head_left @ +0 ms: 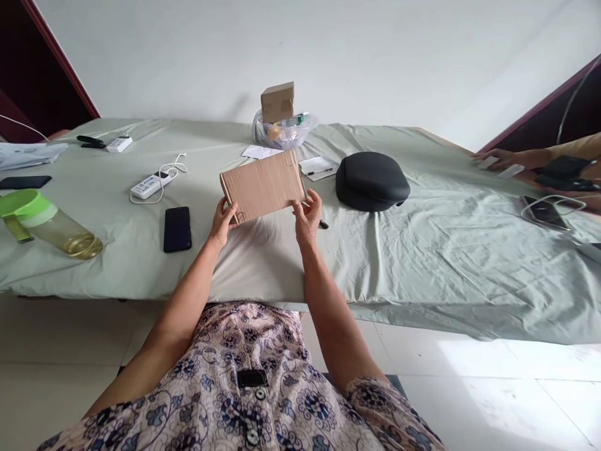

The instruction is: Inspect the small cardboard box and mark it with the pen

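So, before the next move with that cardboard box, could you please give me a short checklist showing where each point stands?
1. Cardboard box held by both hands: ok, left hand and right hand are at its near corners.
2. Black phone apart from the left hand: ok.
3. Black padded case apart from the box: ok.
4. Pen free of the right hand: cannot tell, it runs behind the fingers.
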Tool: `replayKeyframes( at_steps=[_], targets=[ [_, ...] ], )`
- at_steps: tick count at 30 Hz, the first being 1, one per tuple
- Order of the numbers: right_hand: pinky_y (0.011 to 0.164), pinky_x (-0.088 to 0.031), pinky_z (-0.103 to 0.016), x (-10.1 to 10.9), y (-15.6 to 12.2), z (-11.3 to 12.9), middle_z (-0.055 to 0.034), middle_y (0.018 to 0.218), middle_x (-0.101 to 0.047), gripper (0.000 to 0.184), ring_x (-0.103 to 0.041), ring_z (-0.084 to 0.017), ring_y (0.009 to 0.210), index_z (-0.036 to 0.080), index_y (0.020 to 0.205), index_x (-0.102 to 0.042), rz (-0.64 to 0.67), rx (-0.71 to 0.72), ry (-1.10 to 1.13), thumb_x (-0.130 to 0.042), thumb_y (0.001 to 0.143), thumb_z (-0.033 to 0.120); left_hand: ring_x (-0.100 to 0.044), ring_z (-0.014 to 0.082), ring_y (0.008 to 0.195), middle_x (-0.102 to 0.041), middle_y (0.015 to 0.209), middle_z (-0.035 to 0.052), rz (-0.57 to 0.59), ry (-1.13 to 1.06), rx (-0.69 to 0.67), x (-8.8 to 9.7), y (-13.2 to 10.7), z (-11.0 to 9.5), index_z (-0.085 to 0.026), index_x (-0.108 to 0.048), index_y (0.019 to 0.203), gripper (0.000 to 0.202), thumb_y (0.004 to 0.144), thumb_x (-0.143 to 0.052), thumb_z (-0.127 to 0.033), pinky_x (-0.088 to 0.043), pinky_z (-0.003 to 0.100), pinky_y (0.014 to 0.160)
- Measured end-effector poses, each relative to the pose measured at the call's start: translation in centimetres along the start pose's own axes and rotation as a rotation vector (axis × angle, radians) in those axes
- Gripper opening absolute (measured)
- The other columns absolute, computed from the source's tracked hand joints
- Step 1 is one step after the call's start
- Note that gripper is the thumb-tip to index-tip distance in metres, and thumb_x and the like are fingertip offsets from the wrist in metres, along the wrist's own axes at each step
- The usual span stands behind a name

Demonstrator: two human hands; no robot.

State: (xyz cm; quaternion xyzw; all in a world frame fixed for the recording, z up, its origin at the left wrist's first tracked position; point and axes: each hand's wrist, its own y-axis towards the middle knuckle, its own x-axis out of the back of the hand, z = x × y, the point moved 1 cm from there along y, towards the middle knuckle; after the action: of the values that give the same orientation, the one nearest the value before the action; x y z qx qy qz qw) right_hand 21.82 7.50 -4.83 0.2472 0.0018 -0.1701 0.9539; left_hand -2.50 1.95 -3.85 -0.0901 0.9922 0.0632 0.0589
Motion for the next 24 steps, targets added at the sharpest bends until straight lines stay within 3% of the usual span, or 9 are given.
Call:
replayKeyframes(
  at_steps=[3, 6, 10, 12, 18, 21, 24],
  targets=[
    [0.070, -0.055, -0.032, -0.8, -0.9, -0.4, -0.0119, 0.134, -0.054, 0.093, -0.062, -0.015, 0.085, 0.031, 0.153, -0.037, 0.031, 0.060, -0.126, -0.073, 0.077, 0.069, -0.062, 0.0290, 0.130, -0.063, 0.139, 0.0119, 0.058, 0.096, -0.170, -0.9, -0.5, -0.2, -0.030, -0.043, 0.145, 0.089, 0.071, -0.077, -0.066, -0.057, 0.046, 0.101],
    [0.073, -0.057, -0.036, -1.7, -2.1, -0.1, -0.0190, 0.152, -0.042, 0.114, -0.061, -0.021, 0.094, 0.032, 0.162, -0.020, 0.095, 0.163, -0.256, -0.077, 0.072, 0.073, -0.053, 0.0277, 0.141, -0.057, 0.146, 0.0133, 0.036, 0.156, -0.346, -1.8, -1.3, -0.5, -0.029, -0.036, 0.151, 0.100, 0.067, -0.084, -0.058, -0.046, 0.046, 0.117],
    [0.088, -0.058, -0.045, -2.5, -3.2, 1.0, -0.0218, 0.157, -0.035, 0.122, -0.052, -0.031, 0.123, 0.029, 0.164, -0.015, 0.125, 0.290, -0.315, -0.075, 0.070, 0.078, -0.049, 0.0291, 0.145, -0.053, 0.149, 0.0172, -0.008, 0.231, -0.393, -2.4, -1.9, -0.7, -0.025, -0.036, 0.151, 0.102, 0.068, -0.086, -0.054, -0.042, 0.049, 0.121],
    [0.092, -0.057, -0.048, -2.7, -3.4, 1.4, -0.0221, 0.157, -0.034, 0.122, -0.048, -0.033, 0.128, 0.028, 0.163, -0.015, 0.124, 0.304, -0.323, -0.074, 0.070, 0.079, -0.051, 0.0297, 0.143, -0.053, 0.148, 0.0185, -0.010, 0.247, -0.390, -2.4, -2.0, -0.6, -0.023, -0.037, 0.150, 0.099, 0.070, -0.085, -0.054, -0.044, 0.050, 0.119],
    [0.085, -0.057, -0.045, -2.5, -3.2, 1.0, -0.0198, 0.151, -0.045, 0.107, -0.060, -0.023, 0.095, 0.030, 0.161, -0.024, 0.069, 0.202, -0.286, -0.075, 0.076, 0.071, -0.054, 0.0293, 0.141, -0.057, 0.147, 0.0159, -0.015, 0.219, -0.391, -2.0, -1.4, -0.6, -0.025, -0.037, 0.153, 0.097, 0.073, -0.080, -0.057, -0.045, 0.050, 0.118],
    [0.077, -0.055, -0.037, -1.9, -2.3, 0.2, -0.0126, 0.130, -0.060, 0.079, -0.061, -0.017, 0.081, 0.029, 0.152, -0.041, -0.031, 0.145, -0.250, -0.068, 0.085, 0.063, -0.055, 0.0285, 0.141, -0.057, 0.148, 0.0136, 0.006, 0.203, -0.360, -1.7, -1.0, -0.6, -0.028, -0.035, 0.155, 0.098, 0.072, -0.079, -0.056, -0.047, 0.050, 0.118],
    [0.076, -0.051, -0.033, -1.1, -1.5, -0.2, -0.0045, 0.102, -0.066, 0.050, -0.060, -0.016, 0.078, 0.025, 0.127, -0.060, -0.101, 0.094, -0.224, -0.061, 0.090, 0.059, -0.056, 0.0285, 0.139, -0.058, 0.147, 0.0120, 0.020, 0.183, -0.334, -1.4, -0.8, -0.4, -0.030, -0.036, 0.154, 0.096, 0.071, -0.079, -0.051, -0.048, 0.050, 0.116]
  ],
)
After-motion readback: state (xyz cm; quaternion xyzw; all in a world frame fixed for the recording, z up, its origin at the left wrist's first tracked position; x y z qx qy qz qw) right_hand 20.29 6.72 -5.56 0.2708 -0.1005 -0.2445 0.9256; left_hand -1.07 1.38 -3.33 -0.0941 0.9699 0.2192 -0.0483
